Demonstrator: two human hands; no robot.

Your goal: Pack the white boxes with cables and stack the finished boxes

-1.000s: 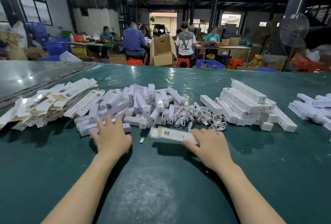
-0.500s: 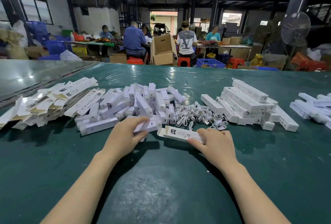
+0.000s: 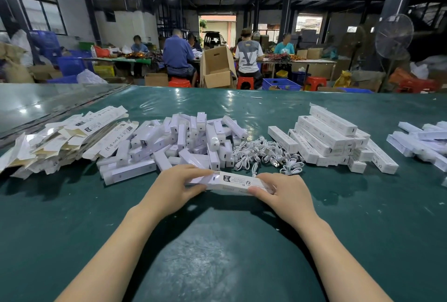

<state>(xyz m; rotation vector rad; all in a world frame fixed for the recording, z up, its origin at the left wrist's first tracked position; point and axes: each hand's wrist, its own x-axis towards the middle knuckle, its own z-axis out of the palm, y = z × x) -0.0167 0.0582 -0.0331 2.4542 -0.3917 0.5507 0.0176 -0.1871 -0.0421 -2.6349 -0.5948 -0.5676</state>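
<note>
1. At the near middle of the green table [image 3: 217, 265], head view: the left hand [image 3: 174, 190] and the right hand [image 3: 287, 195] meet on one white box [image 3: 235, 182]. It is held lengthwise from left to right with its printed face up.
2. Left grip: the fingers are curled and pinch a plain white unit [image 3: 199, 179]. The unit's right end meets the left end of the white box; how far it sits inside cannot be told.
3. Right grip: the thumb lies on the near face and the fingers wrap over the far edge, pinching the right end of the white box.
4. Just beyond the hands, slightly right: a tangle of coiled white cables [image 3: 266, 154] lies on the table, between items 5 and 6.
5. Left of the cables: a loose heap of units [image 3: 183, 139], lying at many angles, some propped on others.
6. Right of the cables: the stack of finished boxes [image 3: 331, 132], laid in layers with printed faces showing. One single box [image 3: 281, 138] lies beside its left flank.
7. Far right edge: a second group of boxes [image 3: 420, 142], partly cut off by the frame.
8. Far left: a pile of flat cartons [image 3: 65, 137], unfolded and overlapping.
9. Beyond the far edge of the table: seated people [image 3: 179, 57] at other tables, an open cardboard carton [image 3: 217, 67], red stools [image 3: 245, 83], a blue crate [image 3: 281, 84] and a standing fan [image 3: 394, 35].
</note>
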